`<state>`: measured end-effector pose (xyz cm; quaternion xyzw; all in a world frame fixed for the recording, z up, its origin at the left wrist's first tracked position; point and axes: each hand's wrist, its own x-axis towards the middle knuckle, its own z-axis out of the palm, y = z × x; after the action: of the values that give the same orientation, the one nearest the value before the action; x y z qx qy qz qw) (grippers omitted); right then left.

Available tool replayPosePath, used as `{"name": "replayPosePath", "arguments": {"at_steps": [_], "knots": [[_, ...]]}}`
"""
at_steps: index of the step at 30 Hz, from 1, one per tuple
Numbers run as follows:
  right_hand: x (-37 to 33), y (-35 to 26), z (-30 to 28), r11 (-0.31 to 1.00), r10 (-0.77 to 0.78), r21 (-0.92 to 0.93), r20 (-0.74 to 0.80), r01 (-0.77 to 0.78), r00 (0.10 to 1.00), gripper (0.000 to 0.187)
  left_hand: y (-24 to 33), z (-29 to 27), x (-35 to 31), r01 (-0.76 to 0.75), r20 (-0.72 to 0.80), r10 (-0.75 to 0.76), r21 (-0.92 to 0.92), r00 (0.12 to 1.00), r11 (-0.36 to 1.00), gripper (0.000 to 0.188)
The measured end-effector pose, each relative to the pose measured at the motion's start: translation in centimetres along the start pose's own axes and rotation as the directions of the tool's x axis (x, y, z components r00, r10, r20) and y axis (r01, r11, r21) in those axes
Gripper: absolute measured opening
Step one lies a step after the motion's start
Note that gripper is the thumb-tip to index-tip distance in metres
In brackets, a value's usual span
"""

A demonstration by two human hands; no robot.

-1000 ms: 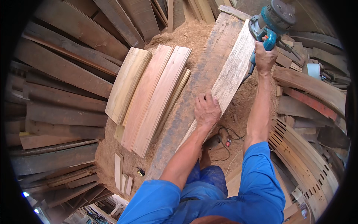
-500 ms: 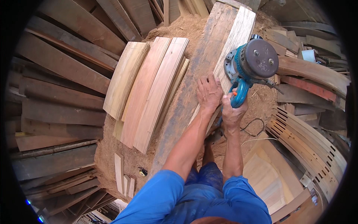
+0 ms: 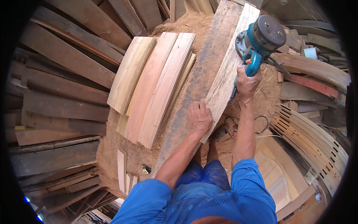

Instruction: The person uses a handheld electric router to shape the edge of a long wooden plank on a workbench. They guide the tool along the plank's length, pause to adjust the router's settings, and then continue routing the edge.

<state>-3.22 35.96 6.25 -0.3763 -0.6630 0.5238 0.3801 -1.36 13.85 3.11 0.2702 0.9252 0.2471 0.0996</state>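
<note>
My right hand (image 3: 248, 83) is wrapped round the teal handle of a router (image 3: 266, 34), a power tool with a dark round top and a grey base. The base rests on a pale, streaked wooden board (image 3: 226, 83), toward its far part. Near the board's close end, my left hand (image 3: 200, 117) presses at its left edge, fingers bent and close together; its thumb is mostly hidden. Beneath the board runs a worn, dark-stained plank (image 3: 212, 48). A thin metal rod sticks out to the right of the router.
Several planed boards (image 3: 160, 89) lie stacked on sawdust to the left. A tape measure (image 3: 146, 169) sits near small wood strips (image 3: 122, 170). Dark planks (image 3: 63, 108) line the left side. Slotted rails (image 3: 309, 138) and curved pieces (image 3: 313, 69) lie right. A black cord (image 3: 261, 125) loops below.
The router and my right hand have moved slightly away and to the right. My left hand has slid back toward me along the board, whose close end now shows.
</note>
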Motion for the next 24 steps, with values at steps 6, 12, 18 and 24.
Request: {"name": "replayPosePath", "arguments": {"at_steps": [6, 12, 18, 24], "knots": [[2.5, 1.5, 0.0, 0.997, -0.07, -0.022, 0.0, 0.07, 0.998, 0.031, 0.4, -0.1, 0.1, 0.008, -0.022, -0.008, 0.015, 1.0, 1.0, 0.035], [6.6, 2.8, 0.3, 0.987, -0.141, -0.077, -0.019, 0.14, 0.99, 0.031, 0.4, -0.2, 0.1, 0.036, 0.009, -0.036, 0.018, 0.999, 0.999, 0.036], [15.0, 2.8, 0.3, 0.999, -0.039, 0.007, -0.019, 0.039, 0.999, 0.035, 0.5, 0.1, 0.0, 0.036, 0.015, -0.036, 0.025, 0.999, 0.999, 0.039], [10.5, 2.0, -1.1, 0.984, -0.076, -0.162, -0.01, 0.073, 0.997, 0.028, 0.5, 0.5, 0.1, 0.064, 0.046, -0.065, 0.041, 0.997, 0.997, 0.039]]}}
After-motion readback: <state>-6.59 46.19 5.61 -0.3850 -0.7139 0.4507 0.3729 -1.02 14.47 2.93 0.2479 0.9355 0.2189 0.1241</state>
